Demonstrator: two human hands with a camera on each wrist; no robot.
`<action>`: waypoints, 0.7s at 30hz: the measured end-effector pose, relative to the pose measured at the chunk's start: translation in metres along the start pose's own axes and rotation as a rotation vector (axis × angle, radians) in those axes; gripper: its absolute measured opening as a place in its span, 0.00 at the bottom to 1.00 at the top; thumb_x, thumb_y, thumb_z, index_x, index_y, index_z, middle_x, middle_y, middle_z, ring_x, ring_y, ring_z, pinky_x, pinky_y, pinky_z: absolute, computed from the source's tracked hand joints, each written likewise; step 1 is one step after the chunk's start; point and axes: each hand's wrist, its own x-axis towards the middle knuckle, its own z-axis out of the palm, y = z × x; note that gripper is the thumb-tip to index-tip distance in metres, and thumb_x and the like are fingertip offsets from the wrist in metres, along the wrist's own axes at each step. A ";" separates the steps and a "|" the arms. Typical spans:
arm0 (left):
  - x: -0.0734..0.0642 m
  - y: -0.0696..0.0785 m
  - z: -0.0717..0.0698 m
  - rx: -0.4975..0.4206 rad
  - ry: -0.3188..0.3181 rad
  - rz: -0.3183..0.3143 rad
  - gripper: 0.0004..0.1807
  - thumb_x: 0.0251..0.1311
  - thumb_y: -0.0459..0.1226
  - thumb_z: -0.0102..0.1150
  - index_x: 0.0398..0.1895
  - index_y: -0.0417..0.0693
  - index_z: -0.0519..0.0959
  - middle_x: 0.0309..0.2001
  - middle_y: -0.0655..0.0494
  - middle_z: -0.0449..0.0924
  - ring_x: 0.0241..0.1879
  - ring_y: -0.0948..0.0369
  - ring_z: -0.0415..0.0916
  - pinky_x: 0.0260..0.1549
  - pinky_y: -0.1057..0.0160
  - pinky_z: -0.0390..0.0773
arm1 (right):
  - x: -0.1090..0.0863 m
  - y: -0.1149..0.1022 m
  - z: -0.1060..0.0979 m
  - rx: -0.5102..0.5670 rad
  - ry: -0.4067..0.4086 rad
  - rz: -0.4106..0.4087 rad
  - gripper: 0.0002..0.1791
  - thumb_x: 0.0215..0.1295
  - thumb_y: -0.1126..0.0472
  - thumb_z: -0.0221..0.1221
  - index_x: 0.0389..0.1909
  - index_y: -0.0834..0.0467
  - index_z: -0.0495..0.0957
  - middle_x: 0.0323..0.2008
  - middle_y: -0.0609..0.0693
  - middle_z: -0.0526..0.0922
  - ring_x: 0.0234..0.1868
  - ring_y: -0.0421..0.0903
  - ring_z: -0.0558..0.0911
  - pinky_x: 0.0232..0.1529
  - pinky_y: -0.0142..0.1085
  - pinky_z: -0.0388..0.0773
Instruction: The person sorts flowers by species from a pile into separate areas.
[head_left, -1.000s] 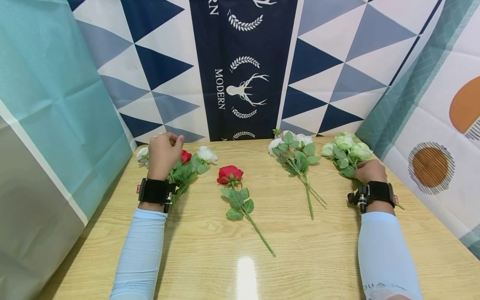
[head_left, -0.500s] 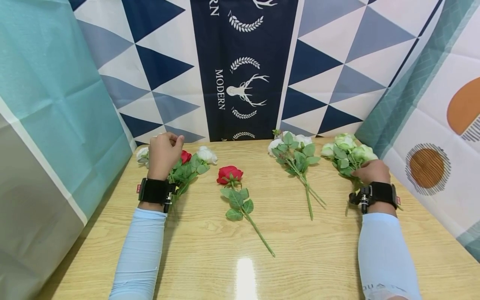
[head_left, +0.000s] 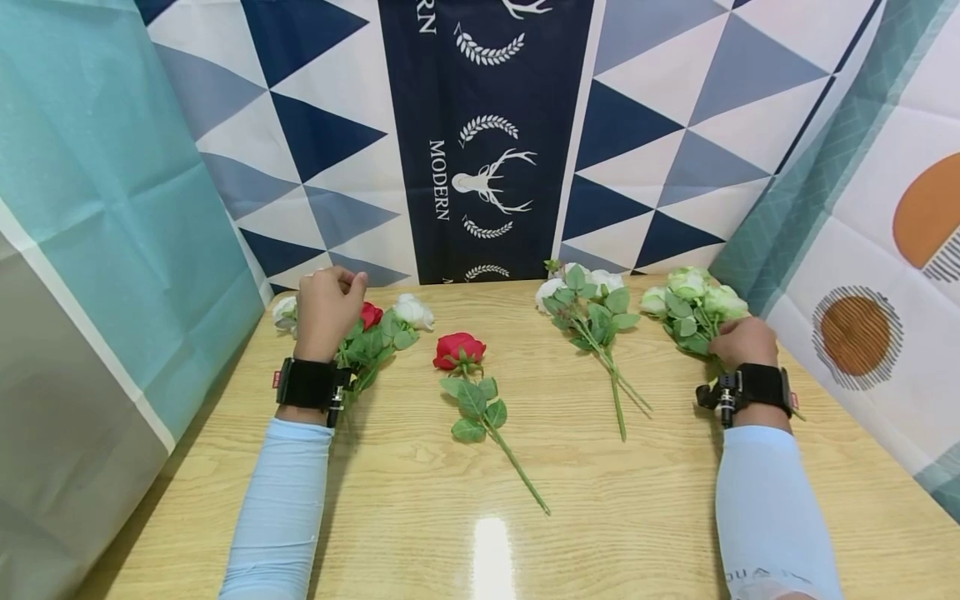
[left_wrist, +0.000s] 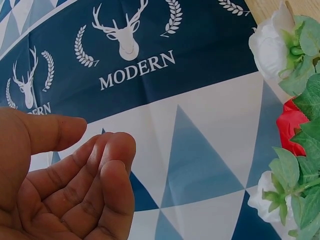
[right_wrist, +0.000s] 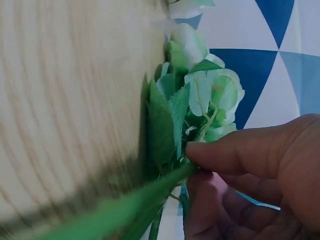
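Note:
At the back right of the table, my right hand (head_left: pixel 744 343) pinches a green stem (right_wrist: pixel 165 180) between thumb and forefinger. Pale green roses (head_left: pixel 688 292) with green leaves lie just beyond it; in the right wrist view their petals (right_wrist: pixel 225 95) rise behind the fingertips. My left hand (head_left: pixel 327 310) is held above the left bunch, fingers loosely bent and holding nothing. In the left wrist view a gap shows between its thumb (left_wrist: pixel 60 132) and fingers. Below it lies a bunch with white roses (head_left: pixel 412 311) and a red rose (head_left: pixel 371 314), partly hidden by the hand and wrist.
A single red rose (head_left: pixel 459 350) lies mid-table, its stem pointing front right. Between it and the green roses is a bunch of white roses (head_left: pixel 592 308) with crossed stems. Patterned cloth (head_left: pixel 480 150) walls in the wooden table (head_left: pixel 420 517) at the back and both sides.
My right hand, still at the green roses' stems, shifted slightly right, then slightly back left. The left hand and the other flowers stayed in place.

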 end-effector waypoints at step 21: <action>0.000 -0.001 0.000 0.009 0.009 0.019 0.17 0.67 0.44 0.54 0.32 0.39 0.82 0.23 0.47 0.79 0.20 0.54 0.72 0.25 0.56 0.70 | -0.004 -0.006 -0.002 -0.019 -0.062 0.052 0.23 0.52 0.51 0.68 0.34 0.70 0.78 0.25 0.58 0.77 0.27 0.56 0.74 0.22 0.41 0.71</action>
